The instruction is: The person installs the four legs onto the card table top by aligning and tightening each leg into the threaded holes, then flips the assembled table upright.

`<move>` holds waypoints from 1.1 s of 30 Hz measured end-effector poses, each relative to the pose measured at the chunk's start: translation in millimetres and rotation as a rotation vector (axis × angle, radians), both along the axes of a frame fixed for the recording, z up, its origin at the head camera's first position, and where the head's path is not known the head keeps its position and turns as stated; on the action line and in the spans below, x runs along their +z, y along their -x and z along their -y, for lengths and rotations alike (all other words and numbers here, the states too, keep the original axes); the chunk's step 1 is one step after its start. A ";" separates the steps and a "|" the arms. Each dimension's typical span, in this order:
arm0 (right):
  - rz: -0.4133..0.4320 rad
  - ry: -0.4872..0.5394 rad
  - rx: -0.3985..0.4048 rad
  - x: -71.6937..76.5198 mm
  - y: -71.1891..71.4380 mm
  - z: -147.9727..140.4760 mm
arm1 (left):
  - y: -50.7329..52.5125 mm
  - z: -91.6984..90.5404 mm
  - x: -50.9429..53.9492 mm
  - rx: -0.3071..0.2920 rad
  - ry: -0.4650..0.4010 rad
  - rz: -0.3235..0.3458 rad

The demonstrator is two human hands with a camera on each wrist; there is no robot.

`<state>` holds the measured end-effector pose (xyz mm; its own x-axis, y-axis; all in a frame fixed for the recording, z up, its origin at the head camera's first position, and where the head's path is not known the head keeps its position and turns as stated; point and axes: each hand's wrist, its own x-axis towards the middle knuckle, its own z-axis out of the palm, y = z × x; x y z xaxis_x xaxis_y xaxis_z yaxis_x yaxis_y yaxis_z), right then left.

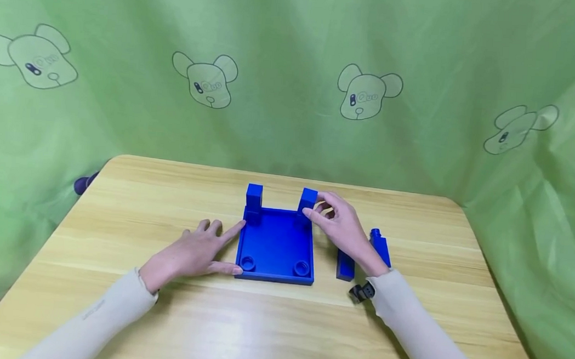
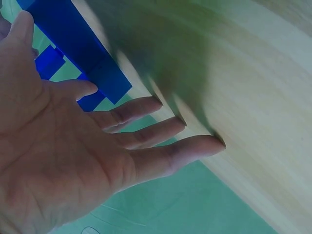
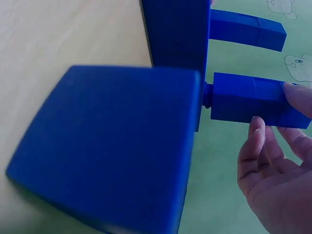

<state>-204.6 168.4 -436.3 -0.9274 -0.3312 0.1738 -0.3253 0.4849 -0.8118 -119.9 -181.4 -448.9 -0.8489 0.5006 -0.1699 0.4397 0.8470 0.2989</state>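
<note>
Green curtain [image 1: 279,146] w/ animal-head prints [image 1: 204,84] is hanging behind the wooden table [image 1: 142,203]; I'm spotting a dk purple thing [image 1: 80,185] poking out past its L edge.

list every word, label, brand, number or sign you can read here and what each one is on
"Qoo", perhaps: outlined letters on the bear heads printed on the green curtain; too small to be sure of the spelling.
Left sleeve: a faint line of lettering, too blurred to read.
Blue tray and blue legs: no readable text.
</note>
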 end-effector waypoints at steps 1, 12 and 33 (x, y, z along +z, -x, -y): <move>0.002 0.005 -0.002 -0.2 -0.3 0.4 | -0.1 0.0 -0.1 0.001 0.002 0.002; 0.030 0.024 -0.006 -2.8 2.7 1.9 | 1.2 0.0 -0.1 0.007 0.009 -0.006; 0.082 0.032 -0.022 -2.9 3.4 -2.2 | -0.1 -0.8 -1.0 -0.002 0.003 -0.002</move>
